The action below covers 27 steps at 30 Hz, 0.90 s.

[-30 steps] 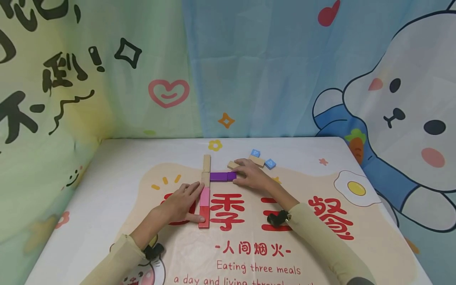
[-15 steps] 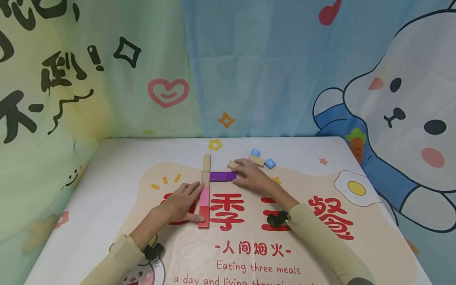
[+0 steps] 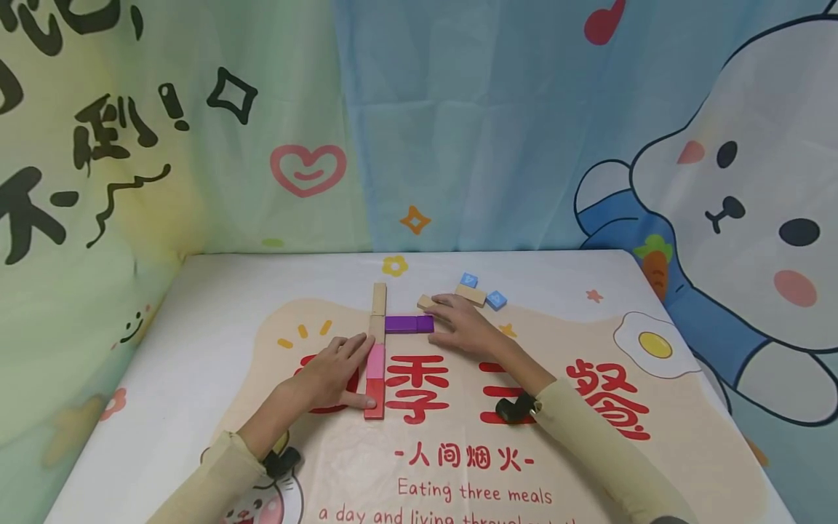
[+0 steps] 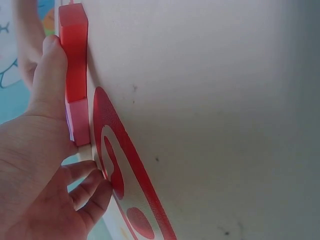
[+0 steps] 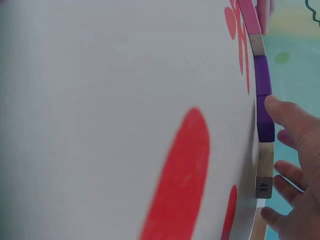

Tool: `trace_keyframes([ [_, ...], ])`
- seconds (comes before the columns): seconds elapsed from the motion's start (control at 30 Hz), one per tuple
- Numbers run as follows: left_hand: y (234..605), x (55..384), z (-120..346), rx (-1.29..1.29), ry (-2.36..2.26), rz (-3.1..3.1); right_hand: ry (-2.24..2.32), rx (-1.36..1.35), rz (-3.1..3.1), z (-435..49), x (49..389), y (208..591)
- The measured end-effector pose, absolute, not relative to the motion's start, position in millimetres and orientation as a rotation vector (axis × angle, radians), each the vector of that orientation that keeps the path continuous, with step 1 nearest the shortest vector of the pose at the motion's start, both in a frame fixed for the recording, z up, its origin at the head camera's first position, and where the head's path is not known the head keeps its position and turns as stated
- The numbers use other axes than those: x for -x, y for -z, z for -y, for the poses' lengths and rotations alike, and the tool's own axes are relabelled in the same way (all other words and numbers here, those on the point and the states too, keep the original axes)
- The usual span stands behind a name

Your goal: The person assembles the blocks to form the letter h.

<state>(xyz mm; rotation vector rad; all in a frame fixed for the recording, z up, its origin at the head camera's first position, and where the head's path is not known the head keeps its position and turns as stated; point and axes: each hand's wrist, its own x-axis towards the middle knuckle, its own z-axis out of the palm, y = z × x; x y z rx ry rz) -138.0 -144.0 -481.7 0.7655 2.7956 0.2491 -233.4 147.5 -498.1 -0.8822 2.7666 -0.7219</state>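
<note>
While just touching the red block (image 3: pixel 376 387) with relaxed left hand (image 3: pixel 332 375), got spread, empty right hand (image 3: pixel 468 326) at 3 o'clock off purple row (image 3: pixel 407 324).

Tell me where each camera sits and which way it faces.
Head: worn on the head, facing forward and down over the table to the backdrop; left hand, right hand and both sleeves show.
Left wrist: worn there, facing the left hand and the red block; that hand shows, plus apparently part of the right arm.
Right wrist: worn there, facing the right hand and the purple blocks; that hand shows, plus a bit of the left.
Shared: both wrist views show the pink block.
</note>
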Motion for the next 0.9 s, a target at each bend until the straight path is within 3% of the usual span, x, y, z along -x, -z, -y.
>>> trace_keyframes([
  [0.9,481.4,138.1,143.6,-0.735,-0.265,-2.784,0.742,0.779,-2.869,-211.8,230.4,488.5],
])
